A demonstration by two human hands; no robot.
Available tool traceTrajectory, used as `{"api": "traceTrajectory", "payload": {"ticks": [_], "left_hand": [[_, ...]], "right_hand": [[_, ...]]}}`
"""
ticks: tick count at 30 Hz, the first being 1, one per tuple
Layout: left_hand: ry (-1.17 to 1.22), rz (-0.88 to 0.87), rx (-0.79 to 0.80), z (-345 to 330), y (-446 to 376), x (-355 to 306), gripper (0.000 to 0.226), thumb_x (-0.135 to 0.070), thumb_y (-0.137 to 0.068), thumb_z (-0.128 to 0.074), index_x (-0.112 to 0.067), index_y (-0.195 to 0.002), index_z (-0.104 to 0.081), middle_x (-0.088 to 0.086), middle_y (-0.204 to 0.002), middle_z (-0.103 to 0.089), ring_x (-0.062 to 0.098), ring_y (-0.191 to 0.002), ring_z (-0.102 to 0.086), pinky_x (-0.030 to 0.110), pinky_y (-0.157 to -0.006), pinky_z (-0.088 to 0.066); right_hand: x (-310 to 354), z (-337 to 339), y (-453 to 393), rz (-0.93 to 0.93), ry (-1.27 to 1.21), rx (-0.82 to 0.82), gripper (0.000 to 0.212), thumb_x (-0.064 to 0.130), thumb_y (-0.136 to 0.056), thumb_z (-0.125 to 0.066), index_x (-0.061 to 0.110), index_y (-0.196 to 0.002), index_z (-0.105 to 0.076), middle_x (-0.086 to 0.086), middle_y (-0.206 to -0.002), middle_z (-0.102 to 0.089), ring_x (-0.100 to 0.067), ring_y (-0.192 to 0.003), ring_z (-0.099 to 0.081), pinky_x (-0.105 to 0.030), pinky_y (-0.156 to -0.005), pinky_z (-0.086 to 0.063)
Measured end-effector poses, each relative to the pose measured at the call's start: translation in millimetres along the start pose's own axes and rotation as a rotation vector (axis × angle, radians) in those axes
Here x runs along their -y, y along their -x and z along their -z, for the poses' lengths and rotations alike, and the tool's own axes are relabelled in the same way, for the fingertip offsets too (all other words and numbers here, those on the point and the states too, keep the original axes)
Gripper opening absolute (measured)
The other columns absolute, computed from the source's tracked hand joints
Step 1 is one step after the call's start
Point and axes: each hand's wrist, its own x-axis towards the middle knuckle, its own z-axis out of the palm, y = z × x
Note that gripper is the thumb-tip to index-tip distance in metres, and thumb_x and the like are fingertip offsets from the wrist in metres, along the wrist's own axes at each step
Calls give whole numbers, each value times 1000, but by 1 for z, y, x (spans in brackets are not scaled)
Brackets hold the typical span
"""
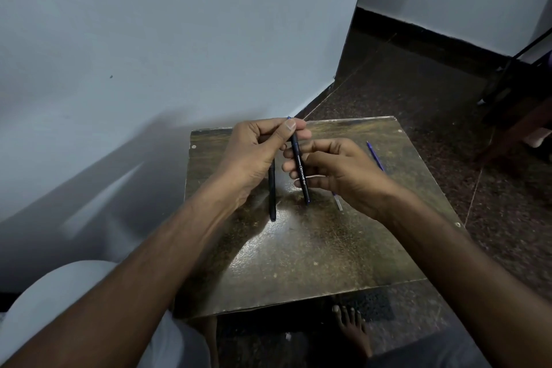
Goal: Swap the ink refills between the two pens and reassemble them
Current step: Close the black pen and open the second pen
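Note:
A dark pen barrel with white lettering (301, 170) is held upright and slightly tilted above the small table (313, 248). My left hand (254, 152) pinches its upper end near the tip, and my right hand (334, 170) grips its middle with the fingertips. A second dark pen barrel (272, 194) hangs down from inside my left hand, its lower end close to the table top. A blue ink refill (375, 156) lies on the table to the right, partly hidden behind my right hand, and its pale end (338, 202) shows below my wrist.
The table is small, with a worn shiny top, and stands against a pale wall (149, 54) on the left. Dark speckled floor lies to the right and behind. A bare foot (352, 329) rests under the table's near edge. Dark furniture legs (507, 92) stand at far right.

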Motion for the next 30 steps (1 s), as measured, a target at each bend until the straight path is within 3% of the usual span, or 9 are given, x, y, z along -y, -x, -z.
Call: {"api": "traceTrajectory", "payload": {"ticks": [2,5,9,12,15,20,23,25,30], "left_hand": [[-11,14,-9,2,0,0,18,-23,-106,-69,-24,-102,-87,5,-106,-86,37,-93,-75,42,-84,-67],[-85,16,-20,5,-1,2,16,-28,-105,-70,-23,-108,-85,2,-107,-86,22,-108,-81,49,-105,-61],[-129,-2,-9,3,0,2,17,-32,-104,-71,-23,-110,-85,-1,-107,-86,13,-111,-80,37,-102,-57],[-84,10,-3,1,0,2,16,-27,-105,-71,-24,-107,-86,2,-107,-86,17,-108,-81,34,-96,-63],[-94,13,-29,2,0,1,16,-28,-105,-70,-23,-108,-85,2,-107,-86,19,-104,-81,49,-105,-61],[-110,13,-8,0,1,0,17,-29,-105,-70,-23,-109,-86,2,-107,-86,16,-111,-80,54,-112,-55],[-92,25,-13,2,0,2,17,-29,-105,-70,-23,-108,-86,3,-109,-86,20,-93,-82,46,-95,-65],[-96,34,-25,3,-1,1,18,-31,-105,-70,-22,-109,-85,2,-108,-86,18,-90,-82,32,-82,-64],[-125,26,-6,1,0,0,20,-32,-105,-70,-21,-112,-85,-1,-107,-86,11,-111,-80,37,-101,-57]], "right_hand": [[1,1,1,-12,-29,60,27,4,-110,-53,-4,-127,-73,-18,-109,-81,-19,-89,-76,-36,-88,-65],[0,1,2,3,13,32,23,4,-105,-63,-6,-124,-73,-18,-107,-81,-19,-87,-77,-35,-85,-66],[-2,4,1,16,105,-115,16,7,-88,-86,6,-101,-76,-11,-92,-81,-15,-80,-78,-30,-74,-65],[-1,5,0,-9,80,-46,22,19,-101,-74,5,-118,-75,-11,-99,-79,-15,-84,-73,-25,-71,-61],[-2,8,-1,-12,88,35,28,18,-110,-60,-3,-122,-74,-10,-105,-78,-16,-92,-72,-25,-75,-59],[-5,5,-1,31,116,-39,8,12,-97,-78,13,-92,-72,-6,-95,-76,-11,-86,-73,-22,-72,-61],[-2,5,0,-4,44,39,20,17,-106,-66,4,-119,-74,-12,-107,-80,-15,-89,-76,-26,-76,-62],[-2,5,1,1,41,48,26,15,-109,-61,-5,-122,-72,-13,-106,-81,-17,-88,-76,-28,-79,-63],[-6,5,-3,50,114,-96,13,13,-90,-85,11,-93,-73,1,-81,-77,-8,-75,-71,-25,-72,-58]]}}
